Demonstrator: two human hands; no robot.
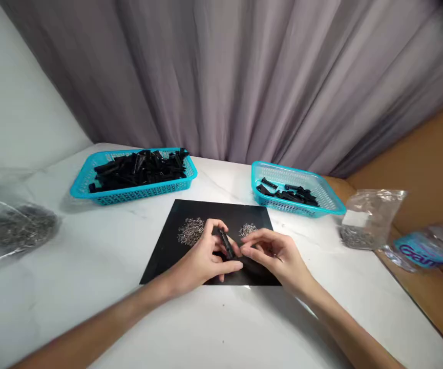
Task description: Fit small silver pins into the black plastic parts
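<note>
A slim black plastic part (227, 244) is held between the fingers and thumb of my left hand (209, 256), above a black mat (190, 207). Just right of the part is my right hand (277, 253), its thumb and forefinger pressed together near the part's side; whatever they pinch is too small to make out. One pile of small metal pieces (190, 231) lies on the mat, left of my left hand. Behind my right fingers sits a smaller metal pile (247, 230).
A blue basket (144, 193) heaped with black parts stands back left. Another blue basket (301, 209) with fewer black parts is back right. Clear bags of metal pieces lie far left (19, 225) and right (367, 220), near a plastic bottle (428, 245).
</note>
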